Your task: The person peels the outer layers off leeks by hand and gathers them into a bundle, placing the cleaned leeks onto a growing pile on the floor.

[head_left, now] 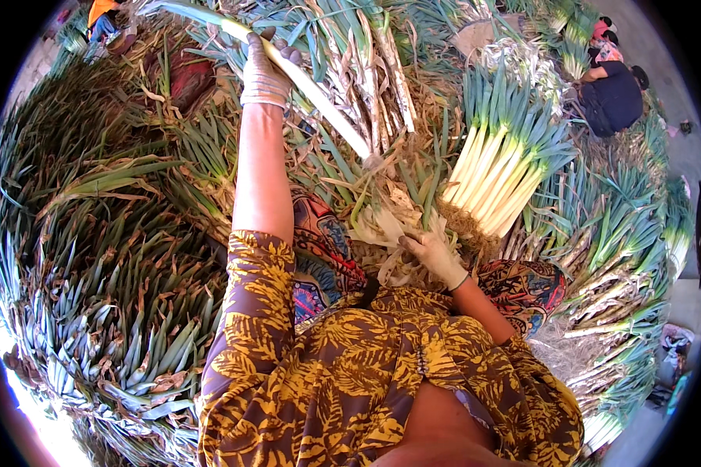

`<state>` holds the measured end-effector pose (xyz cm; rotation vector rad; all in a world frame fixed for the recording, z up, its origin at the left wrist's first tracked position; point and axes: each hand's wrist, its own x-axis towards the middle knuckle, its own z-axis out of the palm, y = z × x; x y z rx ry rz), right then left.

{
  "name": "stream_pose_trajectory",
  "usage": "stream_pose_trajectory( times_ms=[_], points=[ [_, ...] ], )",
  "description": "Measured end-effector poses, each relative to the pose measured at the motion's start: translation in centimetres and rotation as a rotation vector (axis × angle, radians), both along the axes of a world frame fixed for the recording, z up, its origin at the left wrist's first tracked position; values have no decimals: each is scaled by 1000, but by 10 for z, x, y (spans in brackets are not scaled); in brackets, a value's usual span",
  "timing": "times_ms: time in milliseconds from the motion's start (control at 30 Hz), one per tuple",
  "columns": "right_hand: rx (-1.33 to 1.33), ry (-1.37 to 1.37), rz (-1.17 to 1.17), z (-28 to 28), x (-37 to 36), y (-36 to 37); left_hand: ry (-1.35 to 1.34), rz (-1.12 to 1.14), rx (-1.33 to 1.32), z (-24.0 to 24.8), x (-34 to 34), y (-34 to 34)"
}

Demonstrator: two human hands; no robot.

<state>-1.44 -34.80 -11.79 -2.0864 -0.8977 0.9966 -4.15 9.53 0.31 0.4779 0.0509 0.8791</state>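
Observation:
My left hand [266,78], in a striped knit glove, reaches far forward and is closed around the shaft of a long leek [319,101]. The leek slants from its green leaves at the upper left to its rooted white end near the middle. Close to my lap, my right hand [439,260], in a pale glove, has its fingers pressed together on a pale peeled leaf [387,226]. Loose dry husks lie around those fingertips. Just beyond it, a bundle of cleaned leeks [494,159] lies with white shafts and brown roots toward me.
Uncleaned leeks [374,78] with dry outer leaves lie ahead. A broad mass of leafy leeks [109,288] fills the left side. More leeks [615,288] line the right. At the upper right a person in dark clothes [614,97] crouches; another in orange [101,15] is far left.

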Motion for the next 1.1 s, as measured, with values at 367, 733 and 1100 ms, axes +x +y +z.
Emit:
stream_pose_trajectory(
  times_ms=[367,733,1100],
  points=[
    [391,-887,-389,80,57,188,111,-282,-122,4,47,-87],
    [573,909,-210,62,82,196,-195,-669,181,17,35,-100],
    [1016,292,-373,79,42,174,-19,-359,112,5,37,-80]
  ],
)
